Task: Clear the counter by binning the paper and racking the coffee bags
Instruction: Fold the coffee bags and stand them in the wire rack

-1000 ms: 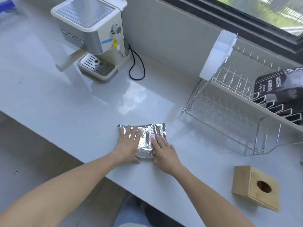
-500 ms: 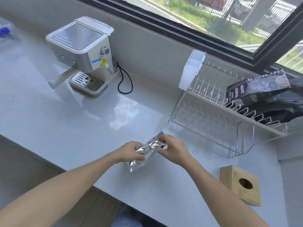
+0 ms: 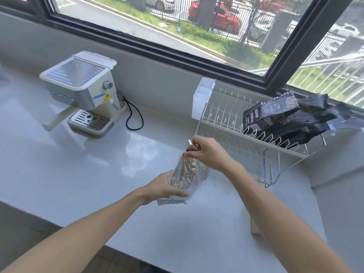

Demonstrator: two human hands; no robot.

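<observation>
Centre of the frame: a silver foil coffee bag (image 3: 185,174) held upright between both hands above the white counter (image 3: 78,174). The left hand (image 3: 165,189) wraps around the bag's lower body from the left, its thumb lying across the bottom near the bag's lower edge. The right hand (image 3: 208,152) is above and to the right, its fingertips pinched closed on the bag's narrow top edge. The bag thus spans from the left hand at lower centre up to the right hand; whether its bottom edge touches the counter or hangs just over it cannot be told.

Right of the frame: a wire dish rack (image 3: 246,138) stands on the counter below the window (image 3: 197,26), just beside the right hand. Dark coffee bags (image 3: 285,119) lie stacked and tilted on the rack's upper tier at its right end. A white plastic caddy (image 3: 201,101) hangs on the rack's left end.

Upper left of the frame: a cream espresso machine (image 3: 82,95) against the wall, its black cord (image 3: 134,117) looped on the counter to its right, well apart from the hands.

Lower right: a corner of a wooden box (image 3: 254,228) shows beside the right forearm, mostly hidden by it.
</observation>
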